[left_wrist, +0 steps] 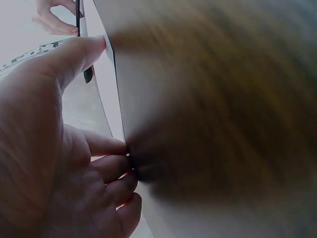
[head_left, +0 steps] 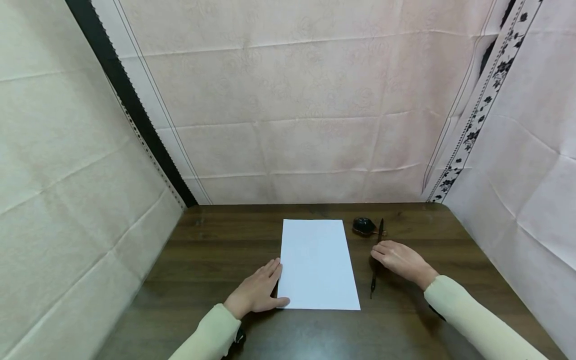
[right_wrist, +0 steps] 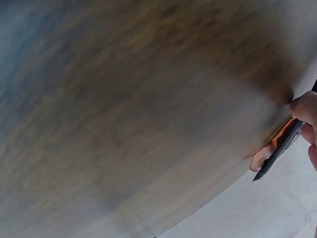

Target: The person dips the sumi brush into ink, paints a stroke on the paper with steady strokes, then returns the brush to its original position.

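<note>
A blank white sheet of paper (head_left: 317, 265) lies upright in front of me on the table. My left hand (head_left: 257, 290) rests at its left edge, fingers extended, with the thumb on the sheet's lower left corner. From the left wrist view, the left hand's fingertips (left_wrist: 130, 171) touch down along the paper's edge. To the right of the sheet, my right hand (head_left: 400, 260) pinches a slim dark pen (head_left: 373, 284) around its middle, its thin pointed end towards me. Only the right hand's fingertips (right_wrist: 303, 110) and part of the pen show in the right wrist view.
A small glossy black object (head_left: 363, 225) with a brownish, stick-like part lies beyond the right hand, close to the pen's far end. The brown wooden table (head_left: 216, 250) is bordered by pale cloth hangings (head_left: 288, 150) at the back and both sides.
</note>
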Demonstrator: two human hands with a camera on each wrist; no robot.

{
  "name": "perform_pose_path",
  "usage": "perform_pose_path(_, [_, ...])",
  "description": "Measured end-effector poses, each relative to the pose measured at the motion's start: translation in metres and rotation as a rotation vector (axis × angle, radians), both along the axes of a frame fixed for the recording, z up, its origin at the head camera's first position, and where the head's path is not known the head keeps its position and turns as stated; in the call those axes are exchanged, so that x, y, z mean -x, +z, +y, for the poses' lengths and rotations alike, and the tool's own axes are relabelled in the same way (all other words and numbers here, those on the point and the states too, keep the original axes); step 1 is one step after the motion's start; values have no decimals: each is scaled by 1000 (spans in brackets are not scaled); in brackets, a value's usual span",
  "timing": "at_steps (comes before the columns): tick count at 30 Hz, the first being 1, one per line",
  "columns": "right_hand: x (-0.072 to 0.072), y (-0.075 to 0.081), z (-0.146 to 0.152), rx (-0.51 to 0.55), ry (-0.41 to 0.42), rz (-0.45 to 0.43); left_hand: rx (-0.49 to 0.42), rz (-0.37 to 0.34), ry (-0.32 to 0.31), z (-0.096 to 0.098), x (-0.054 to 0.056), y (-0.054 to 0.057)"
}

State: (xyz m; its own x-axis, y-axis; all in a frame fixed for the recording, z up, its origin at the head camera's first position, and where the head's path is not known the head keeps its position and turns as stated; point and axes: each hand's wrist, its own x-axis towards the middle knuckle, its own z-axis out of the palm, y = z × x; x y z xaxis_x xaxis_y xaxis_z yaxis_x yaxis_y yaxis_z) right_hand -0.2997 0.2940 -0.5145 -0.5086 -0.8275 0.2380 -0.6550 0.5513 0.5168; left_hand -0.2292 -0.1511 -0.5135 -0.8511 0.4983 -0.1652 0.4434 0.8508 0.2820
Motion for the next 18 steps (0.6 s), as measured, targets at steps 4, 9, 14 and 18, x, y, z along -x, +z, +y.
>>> perform_pose_path(4, [2, -1, 1, -18, 24, 7, -6, -13, 5, -1, 0, 0])
perform_pose_path(9, [5, -3, 3, -19, 77, 17, -5, -14, 2, -1, 0, 1])
perform_pose_path(14, [9, -3, 4, -11, 142, 38, -5, -12, -3, 0, 0, 3])
perform_pose_path(18, [11, -4, 5, -10, 181, 39, -1, -21, 2, 0, 0, 3])
